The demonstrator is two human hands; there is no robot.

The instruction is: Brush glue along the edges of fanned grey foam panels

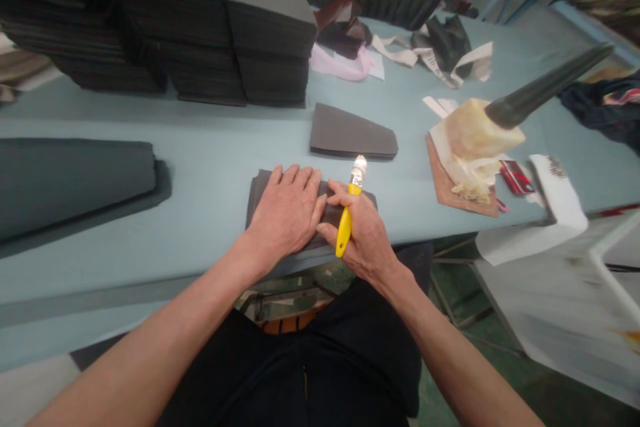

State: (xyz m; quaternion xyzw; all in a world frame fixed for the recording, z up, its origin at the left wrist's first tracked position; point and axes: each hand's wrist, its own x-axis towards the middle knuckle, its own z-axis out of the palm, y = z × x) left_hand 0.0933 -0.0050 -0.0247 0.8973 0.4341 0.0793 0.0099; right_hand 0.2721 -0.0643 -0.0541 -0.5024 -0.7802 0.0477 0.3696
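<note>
My left hand (289, 212) lies flat, fingers stretched out, on a small pile of dark fabric pieces (257, 195) at the table's front edge. In my right hand (367, 230) is a brush with a yellow handle (344, 230), its pale, coated bristles pointing away from me. The fingers of that hand also rest close to or on the pile's right part; contact is hard to tell. Just beyond the brush tip lies a short stack of dark tapered pieces (353, 132). My hands hide much of the pile beneath them.
Tall stacks of dark pieces (273, 33) stand at the back left of the blue table (210, 140). Long dark panels (70, 187) lie at left. At right are a yellowish container with a dark spout (467, 133), a red packet (517, 177) and fabric scraps (350, 63).
</note>
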